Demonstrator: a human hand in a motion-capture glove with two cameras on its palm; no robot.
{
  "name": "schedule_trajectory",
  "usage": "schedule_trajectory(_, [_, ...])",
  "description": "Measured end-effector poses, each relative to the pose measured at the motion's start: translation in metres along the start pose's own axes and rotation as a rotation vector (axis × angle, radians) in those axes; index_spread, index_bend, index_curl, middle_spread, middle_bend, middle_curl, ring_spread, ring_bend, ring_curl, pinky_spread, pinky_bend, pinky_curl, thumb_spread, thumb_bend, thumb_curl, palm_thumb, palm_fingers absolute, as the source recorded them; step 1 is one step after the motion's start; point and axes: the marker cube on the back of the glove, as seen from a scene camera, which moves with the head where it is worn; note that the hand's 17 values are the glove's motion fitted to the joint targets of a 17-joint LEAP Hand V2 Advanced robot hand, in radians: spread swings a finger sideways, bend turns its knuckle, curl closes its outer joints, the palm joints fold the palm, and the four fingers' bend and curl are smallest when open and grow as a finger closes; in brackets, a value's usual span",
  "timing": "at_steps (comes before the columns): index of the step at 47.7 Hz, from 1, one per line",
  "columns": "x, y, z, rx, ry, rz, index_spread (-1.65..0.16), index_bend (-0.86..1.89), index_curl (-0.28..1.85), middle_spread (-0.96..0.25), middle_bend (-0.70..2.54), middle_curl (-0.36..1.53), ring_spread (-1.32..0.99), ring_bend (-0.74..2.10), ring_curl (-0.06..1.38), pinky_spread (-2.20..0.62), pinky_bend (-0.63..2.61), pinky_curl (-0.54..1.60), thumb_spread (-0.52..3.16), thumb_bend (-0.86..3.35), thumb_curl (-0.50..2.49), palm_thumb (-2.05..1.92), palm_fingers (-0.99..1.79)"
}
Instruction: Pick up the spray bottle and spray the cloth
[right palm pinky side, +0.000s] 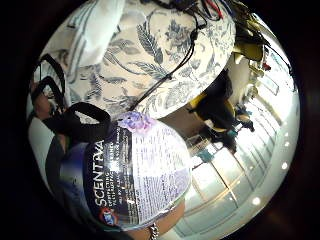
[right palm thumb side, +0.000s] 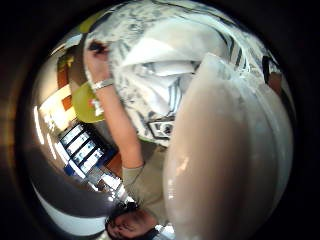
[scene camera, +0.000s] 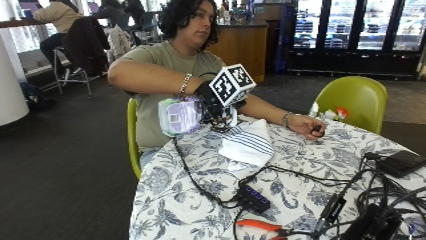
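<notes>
In the outside view my gloved right hand (scene camera: 212, 102) grips the spray bottle (scene camera: 178, 116), a pale bottle with a purple label. It is held on its side above the near edge of the round table (scene camera: 200, 210). The white cloth with blue stripes (scene camera: 249, 142) lies crumpled on the table just beyond the hand. The little finger side palm view is largely filled by the bottle's label (right palm pinky side: 135, 175), close to the palm, with the floral tablecloth (right palm pinky side: 150, 50) behind. In the thumb side palm view the bottle's white body (right palm thumb side: 235, 150) sits in front of the cloth (right palm thumb side: 160, 85).
The person's bare left hand (scene camera: 309, 125) rests on the table's far side, pinching a small dark object. A black power strip (scene camera: 253, 197), orange-handled pliers (scene camera: 259, 226), tangled black cables (scene camera: 359, 200) and a black device (scene camera: 403, 162) lie toward the front and right. A green chair (scene camera: 353, 97) stands behind.
</notes>
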Motion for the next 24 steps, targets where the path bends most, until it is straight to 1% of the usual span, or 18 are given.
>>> schedule_trajectory(9, [0.002, -0.028, 0.027, -0.108, 0.023, 0.049, -0.29, 0.21, 0.56, -0.19, 0.53, 0.55, -0.20, 0.71, 0.49, -0.26, 0.43, 0.42, 0.39, -0.03, 0.75, 0.99, 1.32])
schedule_trajectory(14, [0.002, -0.036, 0.036, -0.131, 0.011, 0.052, -0.29, 0.20, 0.57, -0.19, 0.53, 0.55, -0.20, 0.71, 0.49, -0.26, 0.43, 0.42, 0.40, -0.03, 0.76, 0.98, 1.31])
schedule_trajectory(20, [0.000, -0.030, 0.026, -0.129, -0.020, 0.047, -0.29, 0.19, 0.58, -0.19, 0.53, 0.55, -0.19, 0.71, 0.49, -0.25, 0.43, 0.42, 0.40, -0.02, 0.77, 0.99, 1.31])
schedule_trajectory(24, [-0.005, -0.020, 0.005, -0.077, -0.053, 0.023, -0.29, 0.19, 0.58, -0.18, 0.53, 0.55, -0.20, 0.71, 0.49, -0.25, 0.43, 0.42, 0.41, -0.03, 0.77, 0.99, 1.31])
